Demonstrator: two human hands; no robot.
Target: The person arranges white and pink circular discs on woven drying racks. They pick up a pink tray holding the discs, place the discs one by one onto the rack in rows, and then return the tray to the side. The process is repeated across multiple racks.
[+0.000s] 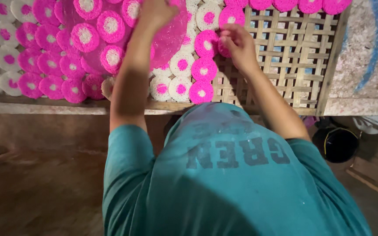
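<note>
**A:** How much of the woven bamboo rack point(285, 52) is covered so far?

**B:** The left part is full: pink-and-white round discs point(49, 57) lie in touching rows right up to the middle. A line of pink ones also runs along the far edge. The right part of the lattice, from the person's right hand point(237, 43) over to the frame, is bare.

**A:** And the hands?

**B:** The right hand's grip is pinched on a pink disc point(223, 48), which sits at the edge of the filled area, just beside the pink disc with the white centre point(206, 43). Whether it rests on the lattice yet cannot be told. The left hand point(156, 13) is raised over a translucent pink sheet point(171, 35) that carries a batch of discs; its fingers run out of the top of the frame, so its grip cannot be told.

**A:** So, roughly?

**B:** By judgement, more than half laid, with the sheet's discs and the open lattice left.
</note>
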